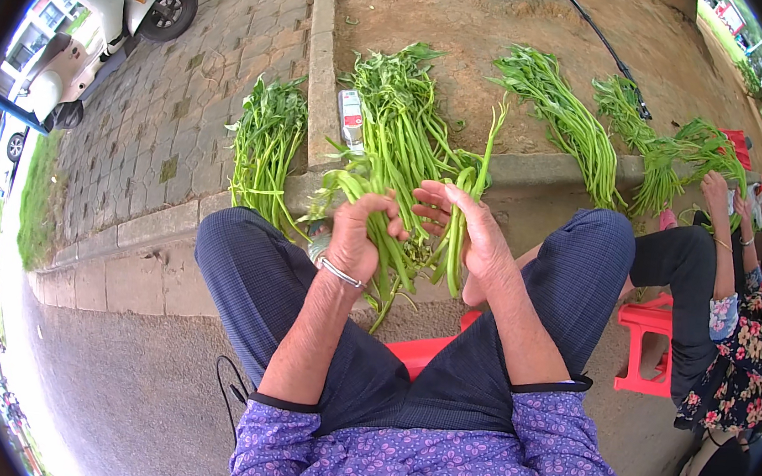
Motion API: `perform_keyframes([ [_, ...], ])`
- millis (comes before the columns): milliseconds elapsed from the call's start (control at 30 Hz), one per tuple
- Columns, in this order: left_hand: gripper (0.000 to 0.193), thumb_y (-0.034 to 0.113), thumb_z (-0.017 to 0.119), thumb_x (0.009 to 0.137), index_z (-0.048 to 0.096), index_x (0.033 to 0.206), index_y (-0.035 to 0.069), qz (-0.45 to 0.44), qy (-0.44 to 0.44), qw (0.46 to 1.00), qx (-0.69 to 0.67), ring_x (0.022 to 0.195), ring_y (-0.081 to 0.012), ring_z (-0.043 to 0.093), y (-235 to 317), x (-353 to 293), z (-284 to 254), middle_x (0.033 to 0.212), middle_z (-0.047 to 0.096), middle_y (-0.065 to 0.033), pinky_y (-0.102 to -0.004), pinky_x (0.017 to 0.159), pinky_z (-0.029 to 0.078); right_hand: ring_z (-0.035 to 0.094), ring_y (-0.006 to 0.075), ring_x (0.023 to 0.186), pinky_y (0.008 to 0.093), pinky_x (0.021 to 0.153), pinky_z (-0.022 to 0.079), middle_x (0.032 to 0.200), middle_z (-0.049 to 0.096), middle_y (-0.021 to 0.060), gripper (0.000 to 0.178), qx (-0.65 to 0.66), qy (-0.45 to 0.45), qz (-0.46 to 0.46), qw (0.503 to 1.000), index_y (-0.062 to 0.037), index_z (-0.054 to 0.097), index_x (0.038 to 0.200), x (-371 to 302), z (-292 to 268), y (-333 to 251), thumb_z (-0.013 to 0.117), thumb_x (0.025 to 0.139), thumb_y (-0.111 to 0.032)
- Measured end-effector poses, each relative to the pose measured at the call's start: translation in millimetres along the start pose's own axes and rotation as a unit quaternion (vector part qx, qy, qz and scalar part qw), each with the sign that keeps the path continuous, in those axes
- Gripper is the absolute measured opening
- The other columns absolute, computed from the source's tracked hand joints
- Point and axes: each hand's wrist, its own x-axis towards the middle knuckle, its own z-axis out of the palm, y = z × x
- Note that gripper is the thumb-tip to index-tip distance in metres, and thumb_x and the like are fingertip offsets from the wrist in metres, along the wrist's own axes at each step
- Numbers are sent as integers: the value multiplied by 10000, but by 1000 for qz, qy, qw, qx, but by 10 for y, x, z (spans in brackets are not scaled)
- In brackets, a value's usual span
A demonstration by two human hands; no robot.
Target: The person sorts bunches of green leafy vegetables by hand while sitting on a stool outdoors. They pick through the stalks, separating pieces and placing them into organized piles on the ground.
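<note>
"Head view: which was the biggest of the greens?"

"The pile [403,107], lying over the kerb [520,171] just ahead of the person. Next came the right bundle [571,119], then the left bundle [266,149]. Smallest were the stems [455,250] at the hands, between the knees."

"How did those look to handle?"

"Light, I'd judge, and springy along their length, with soft leafy ends. They'd probably bruise or snap under a hard pinch, and might slide a little if damp. The bare middles seemed the place to take hold; the leaves would likely tear."

"And the hands?"

"The left hand [358,240] was curled nearly closed on stems, though its fingers hid exactly how many. The right hand [484,234] was looser: fingers partly extended, thumb raised, a few stems held lightly in it, tips pointing up. The two stood near each other, apart."

"Anything smaller?"

"A bracelet [341,273] on the left wrist."
</note>
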Motion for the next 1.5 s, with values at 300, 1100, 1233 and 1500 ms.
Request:
perform_keyframes([
  [300,128,41,650,798,580,906,34,-39,-31,991,121,487,-100,494,-228,-79,208,676,543,-14,-255,454,440,600,154,629,285,467,525,906,618,95,367,-51,10,-12,999,3,578,1111,-19,63,93,544,901,-295],
  [1100,122,120,595,800,600,871,21,-64,29,989,133,505,-98,494,-198,-28,92,691,586,-21,-246,466,412,424,53,451,200,391,327,673,568,-2,315,-157,122,-18,980,-24,641,855,-3,-26,63,555,890,-324],
  [1233,161,124,572,789,584,907,16,-46,18,993,108,578,-101,507,-147,30,-11,743,599,-40,-251,485,423,380,36,427,183,376,288,653,539,-14,306,-71,129,5,989,4,627,906,-17,-37,-46,548,894,-291],
  [1500,237,161,536,779,550,970,21,16,-8,999,38,668,-135,512,65,16,-84,813,616,-69,-262,563,418,402,80,399,241,381,347,590,517,2,410,-20,222,-69,972,25,618,906,46,-266,-161,511,901,-371],
])
